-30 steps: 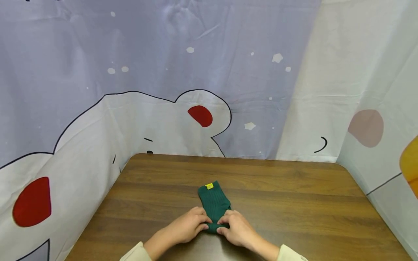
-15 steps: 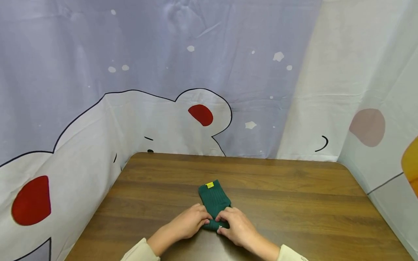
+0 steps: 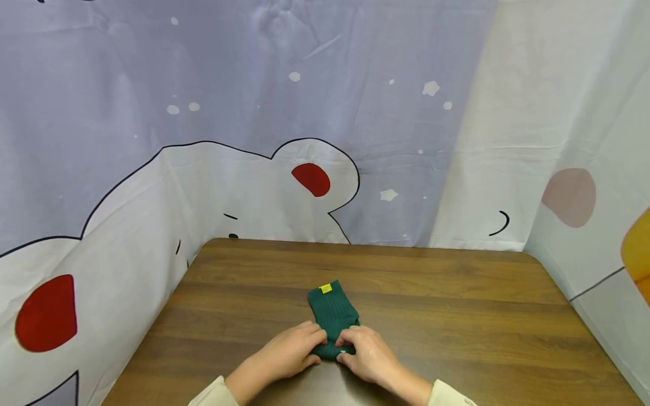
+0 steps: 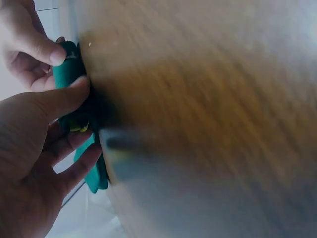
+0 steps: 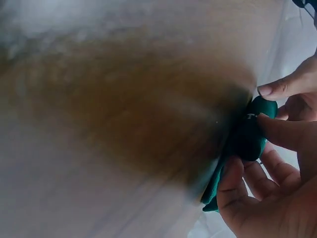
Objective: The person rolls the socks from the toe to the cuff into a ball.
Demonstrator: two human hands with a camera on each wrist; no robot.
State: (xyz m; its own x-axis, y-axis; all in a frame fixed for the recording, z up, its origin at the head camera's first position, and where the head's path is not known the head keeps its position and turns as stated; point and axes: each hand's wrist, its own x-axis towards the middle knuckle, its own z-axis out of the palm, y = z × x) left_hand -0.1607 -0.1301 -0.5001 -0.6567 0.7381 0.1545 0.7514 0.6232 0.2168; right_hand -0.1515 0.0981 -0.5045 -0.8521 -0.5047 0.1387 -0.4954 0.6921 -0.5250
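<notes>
A dark green ribbed sock (image 3: 332, 310) lies on the table with a yellow label (image 3: 325, 288) at its far end. Its near end is rolled up into a thick roll (image 4: 71, 74) with small white lettering. My left hand (image 3: 294, 351) pinches the left end of this roll, thumb on the near side and fingers beyond. At the right end, my right hand (image 3: 369, 354) holds the roll between thumb and curled fingers. Seen from the right wrist, the roll (image 5: 251, 131) sits between both thumbs, and the flat part of the sock runs on behind it. The fingers partly hide the roll.
The brown wooden table (image 3: 457, 316) extends around the sock on all sides. Behind and beside it hangs a printed fabric curtain (image 3: 244, 186) with white, lilac and red shapes, close against the table's far edge.
White lettering has turned into sight on the roll. The left fingers and thumb have shifted slightly left along it and spread apart. The right hand stays nearly in place, and the sock's far end is still.
</notes>
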